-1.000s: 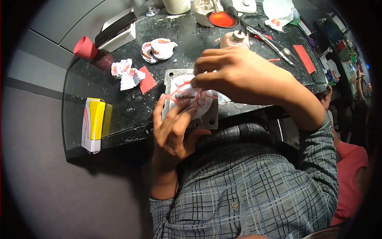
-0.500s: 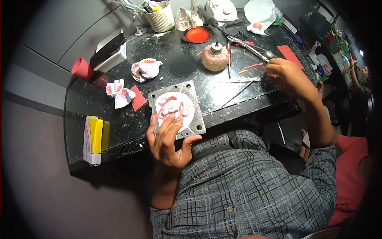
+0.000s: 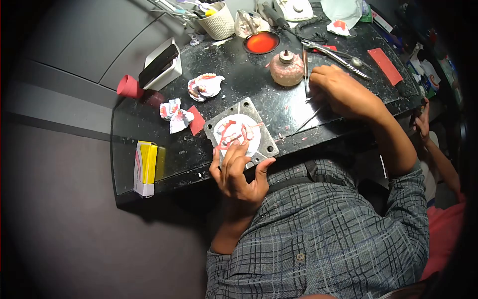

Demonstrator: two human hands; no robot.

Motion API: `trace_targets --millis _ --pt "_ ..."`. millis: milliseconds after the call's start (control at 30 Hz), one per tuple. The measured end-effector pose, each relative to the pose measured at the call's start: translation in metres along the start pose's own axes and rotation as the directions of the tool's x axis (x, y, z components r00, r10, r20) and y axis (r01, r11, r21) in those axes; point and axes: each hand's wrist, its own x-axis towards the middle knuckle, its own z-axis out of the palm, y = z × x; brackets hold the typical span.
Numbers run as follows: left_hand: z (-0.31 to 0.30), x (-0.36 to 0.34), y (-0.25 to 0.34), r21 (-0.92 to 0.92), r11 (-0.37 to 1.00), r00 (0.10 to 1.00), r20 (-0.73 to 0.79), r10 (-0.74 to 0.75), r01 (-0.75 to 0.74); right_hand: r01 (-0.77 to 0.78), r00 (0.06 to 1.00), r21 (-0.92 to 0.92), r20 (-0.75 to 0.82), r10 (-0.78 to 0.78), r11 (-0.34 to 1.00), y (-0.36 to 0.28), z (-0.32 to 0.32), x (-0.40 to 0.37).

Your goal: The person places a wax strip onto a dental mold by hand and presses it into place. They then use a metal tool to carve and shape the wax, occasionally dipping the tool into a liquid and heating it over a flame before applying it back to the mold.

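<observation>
My left hand [image 3: 240, 172] rests on the near part of a square metal dental flask half [image 3: 266, 134]. Its fingertips press on the round white plaster [image 3: 253, 143], and the thumb lies along the front edge. Red wax and teeth [image 3: 232, 132] are set on the plaster. My right hand [image 3: 341, 89] is closed, its fingertips pointing down beside the round burner [image 3: 288, 72]. A metal knife [image 3: 308, 98] shows only partly below those fingers; the hand hides the rest. A thin metal instrument [image 3: 309, 119] lies on the bench near the hand.
Plaster casts with teeth [image 3: 205, 87] [image 3: 176, 115] stand left of the flask, with a red wax sheet [image 3: 197, 120]. Pliers [image 3: 338, 59] and another wax sheet [image 3: 386, 66] lie right. A yellow-white box [image 3: 145, 168] stands at the left edge. A person's hand [image 3: 421, 119] shows at right.
My right hand has moved left and away from me, closer to the burner. The flat knife that lay on the bench is now at its fingers. The view has shifted; my left hand stays on the flask.
</observation>
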Motion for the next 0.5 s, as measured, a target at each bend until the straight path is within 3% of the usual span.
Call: trace_targets --millis 133,233,300,333,367,433,467,500 --pt "-0.005 0.003 0.003 0.035 0.999 0.999 0.047 0.009 -0.01 0.128 0.985 -0.019 -0.114 -0.129 0.992 -0.001 -0.004 0.002" --pt "-0.011 0.005 0.0 0.038 0.999 0.996 0.083 0.013 -0.016 0.291 0.866 0.091 -0.448 -0.222 0.952 0.002 -0.003 0.002" --pt "-0.016 0.006 -0.005 0.001 0.999 0.991 0.123 0.051 -0.052 0.315 0.76 0.264 -0.645 -0.076 0.912 -0.002 -0.001 -0.002" --pt "-0.017 0.007 -0.009 0.004 0.999 0.992 0.119 0.044 -0.045 0.379 0.726 0.487 -0.683 0.073 0.787 -0.009 -0.003 -0.002" --pt "-0.018 0.006 -0.012 -0.028 0.998 0.991 0.12 0.065 -0.062 0.398 0.754 0.601 -0.645 0.127 0.693 -0.012 -0.011 -0.008" --pt "-0.018 0.006 -0.014 -0.058 0.996 0.99 0.119 0.08 -0.073 0.441 0.847 0.802 -0.521 0.11 0.404 -0.011 -0.028 -0.012" --pt "-0.017 0.007 -0.011 -0.052 0.996 0.991 0.113 0.073 -0.068 0.395 0.885 0.894 -0.433 0.174 0.214 -0.013 -0.031 -0.015" --pt "-0.016 0.008 -0.008 -0.047 0.997 0.992 0.107 0.067 -0.062 0.371 0.923 0.929 -0.368 0.109 -0.001 -0.013 -0.034 -0.014"
